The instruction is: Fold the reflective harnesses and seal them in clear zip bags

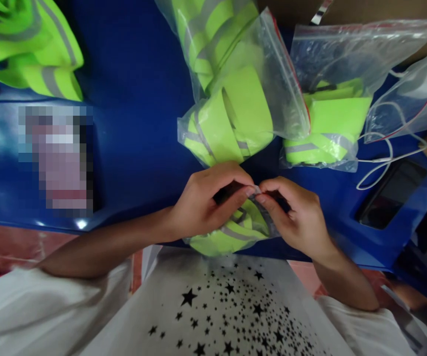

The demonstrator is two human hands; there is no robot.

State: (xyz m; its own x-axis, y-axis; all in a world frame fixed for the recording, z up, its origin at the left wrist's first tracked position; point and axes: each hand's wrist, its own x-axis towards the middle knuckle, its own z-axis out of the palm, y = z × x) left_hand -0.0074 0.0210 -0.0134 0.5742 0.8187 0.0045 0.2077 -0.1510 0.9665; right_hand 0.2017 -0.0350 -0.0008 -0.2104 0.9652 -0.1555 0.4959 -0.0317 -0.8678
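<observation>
Near the front edge of the blue table, a clear plastic bag holds a folded neon yellow-green strap with grey reflective stripes. My left hand pinches the bag's top edge between thumb and forefinger. Close beside it, my right hand pinches the same edge, so the fingertips of both hands nearly meet. My hands hide part of the bag. Just beyond my hands lies another bagged yellow-green strap, its zip bag having a red seal line.
More bagged straps lie at the right, near a white cable and a dark phone. Loose yellow-green straps are heaped at the far left, with a blurred-out object below them. The blue table ends close to my body.
</observation>
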